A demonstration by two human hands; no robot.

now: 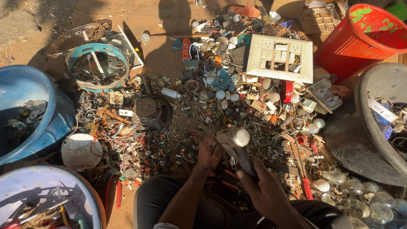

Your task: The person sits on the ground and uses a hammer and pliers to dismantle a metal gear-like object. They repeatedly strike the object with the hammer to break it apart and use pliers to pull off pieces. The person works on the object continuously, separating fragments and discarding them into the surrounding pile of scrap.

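Gripping the dark handle of a steel-headed hammer (235, 140), the right hand (267, 191) is closed around the shaft low in the head view, the round pale hammer face lifted just above the ground. The left hand (207, 153) sits just beside it, fingers curled down and pinching something small against the ground under the hammer head; what it pins is too small to tell. This looks like the striking step of breaking scrap apart, so the next blow calls for the left fingers staying clear of the head. Near the right knee lie a red-handled screwdriver (306, 186) and a heap of clear glass bulbs (360, 203). Farther out are a rusty round motor part (146, 108), a blue plastic tub (25, 89), a white multi-socket switch plate (280, 57), and, farthest, a red plastic bucket (360, 38).
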